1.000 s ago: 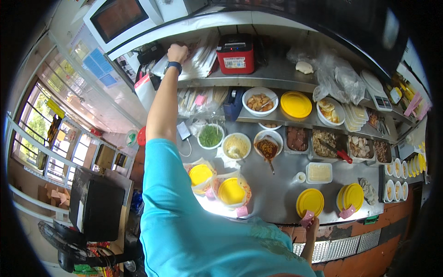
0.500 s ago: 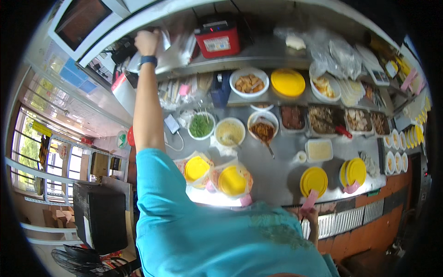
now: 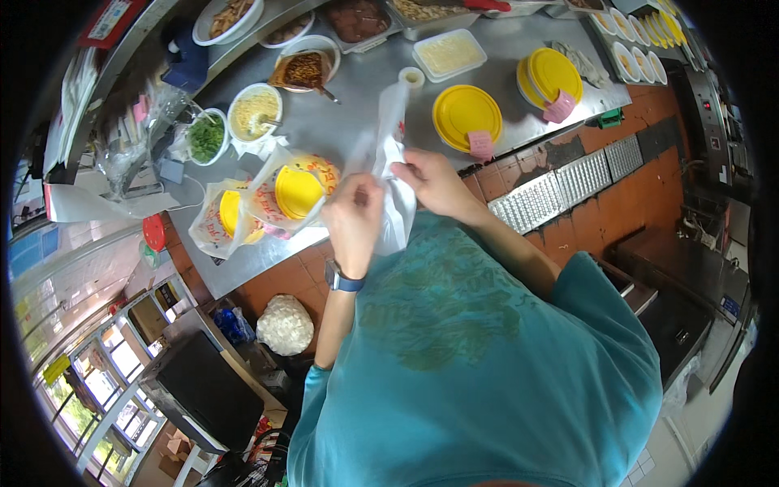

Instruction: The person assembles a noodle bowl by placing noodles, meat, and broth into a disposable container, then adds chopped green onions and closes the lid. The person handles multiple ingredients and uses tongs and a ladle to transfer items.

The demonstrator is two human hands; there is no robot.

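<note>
Pinched nearly closed, the left hand (image 3: 355,215) and right hand (image 3: 434,183) both have hold of a white plastic bag (image 3: 398,215) in front of the chest. It looks like the step of parting the bag's mouth — the next move calls for a loose edge on each side. Across the metal counter (image 3: 345,130): a yellow-lidded tub (image 3: 462,114) with a pink slip (image 3: 480,146), bagged tubs (image 3: 298,195), chopped greens (image 3: 206,136) — orange floor tiles (image 3: 604,211) beyond.
</note>
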